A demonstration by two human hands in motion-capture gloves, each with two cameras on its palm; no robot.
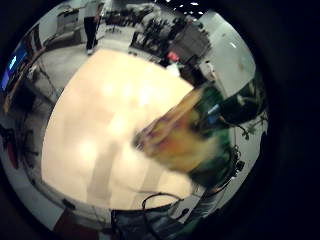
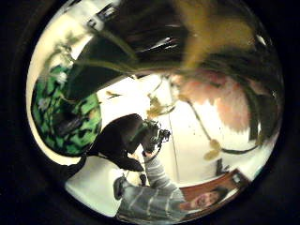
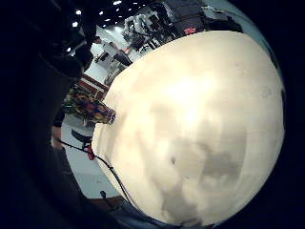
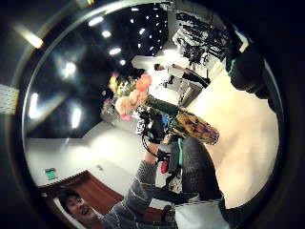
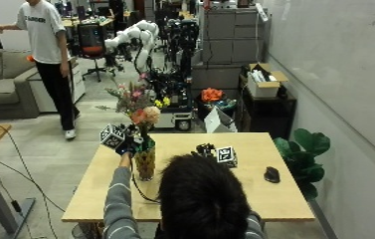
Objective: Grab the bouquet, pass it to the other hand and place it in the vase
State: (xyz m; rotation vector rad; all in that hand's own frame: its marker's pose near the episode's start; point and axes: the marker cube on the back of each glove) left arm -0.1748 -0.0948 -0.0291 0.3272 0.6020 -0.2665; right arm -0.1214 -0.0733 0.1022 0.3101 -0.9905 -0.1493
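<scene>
bouquet (image 5: 137, 107) stands upright with its stems down in the vase (image 5: 145, 163), pink, orange and yellow blooms fanned out above. your left hand (image 5: 126, 141) is wrapped around the stems just over the vase's mouth, fingers curled on them. the vase is a patterned, yellowish glass one, standing on the table (image 5: 193, 199) toward its left side, near the middle of its depth. in your right thumb side palm view you can see the same grip: bouquet (image 4: 136, 98) above, left hand (image 4: 153, 128) at the stems, vase (image 4: 193, 128) below it.

your right hand (image 5: 208, 150) hovers over the table's middle, apart from the vase; your head hides most of it, so i cannot tell how its fingers lie, though it seems to hold nothing. a black mouse (image 5: 272, 174) lies on the table at your right, well apart from the vase.
</scene>
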